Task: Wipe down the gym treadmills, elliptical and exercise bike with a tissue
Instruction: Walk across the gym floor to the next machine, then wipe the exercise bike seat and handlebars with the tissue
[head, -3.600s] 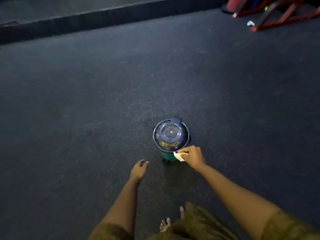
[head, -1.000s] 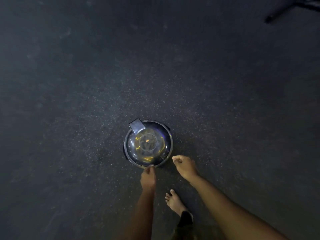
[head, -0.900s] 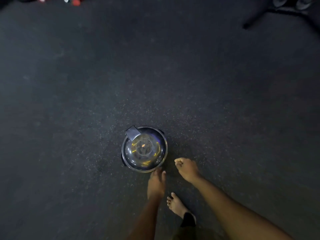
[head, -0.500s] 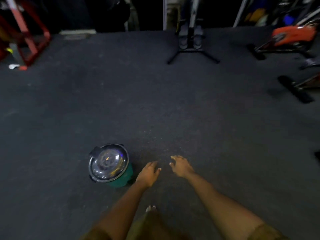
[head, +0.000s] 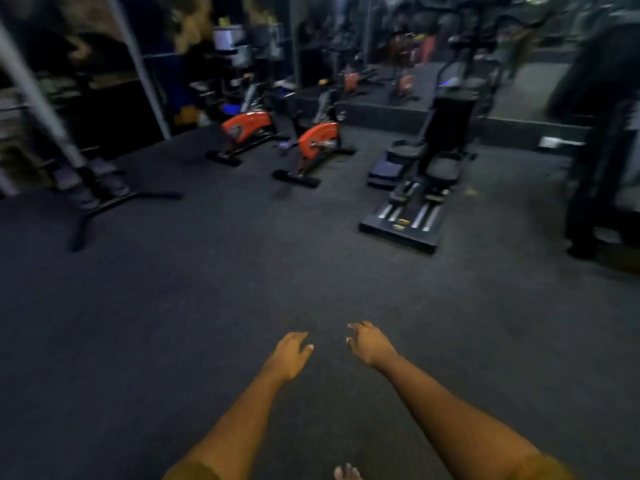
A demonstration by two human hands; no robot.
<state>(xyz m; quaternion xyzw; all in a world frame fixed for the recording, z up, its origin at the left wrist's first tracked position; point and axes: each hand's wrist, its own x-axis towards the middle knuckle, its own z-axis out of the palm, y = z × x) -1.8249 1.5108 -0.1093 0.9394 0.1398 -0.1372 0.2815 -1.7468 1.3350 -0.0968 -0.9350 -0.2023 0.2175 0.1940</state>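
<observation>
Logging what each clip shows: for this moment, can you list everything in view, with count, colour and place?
exercise bikes: two, orange covers on black frames, far centre-left, side by side
elliptical: one, black, far right of centre, rails pointing toward the camera
stand: one, black feet with a grey slanted pole, left side
blurred machine: one, dark, right edge, kind cannot be told
floor: dark grey, speckled, fills the foreground
tissue: none visible
toes: one bare foot's, bottom edge
left hand: one, fingers relaxed, holds nothing, lower centre
right hand: one, fingers spread, holds nothing, beside the left
</observation>
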